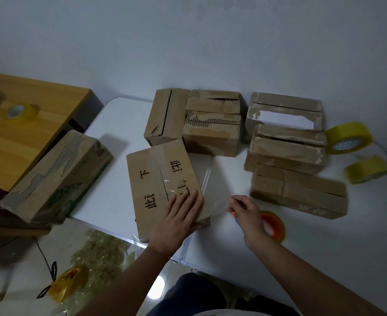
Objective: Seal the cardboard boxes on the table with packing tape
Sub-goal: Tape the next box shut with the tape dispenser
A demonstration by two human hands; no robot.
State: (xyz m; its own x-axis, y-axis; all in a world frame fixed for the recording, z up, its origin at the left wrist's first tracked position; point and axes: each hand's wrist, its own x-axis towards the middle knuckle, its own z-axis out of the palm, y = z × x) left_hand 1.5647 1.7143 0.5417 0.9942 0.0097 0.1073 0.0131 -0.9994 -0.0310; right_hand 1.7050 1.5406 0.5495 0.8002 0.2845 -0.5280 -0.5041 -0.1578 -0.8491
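Note:
A cardboard box with black printed characters (156, 179) lies on the white table (233, 242), a strip of clear tape along its seam. My left hand (176, 222) presses flat on the box's near right corner. Just right of the box, my right hand (245, 213) pinches a small orange-tipped tool, and clear tape stretches from the box toward it. An orange-cored tape roll (275, 226) lies on the table behind that hand.
Several more cardboard boxes (210, 124) stand at the back and right (299, 190). Two yellow tape rolls (349, 137) lie at the far right. Another box (58, 176) leans at the left by a wooden desk (28, 137) with a tape roll (21, 112). Crumpled tape lies on the floor.

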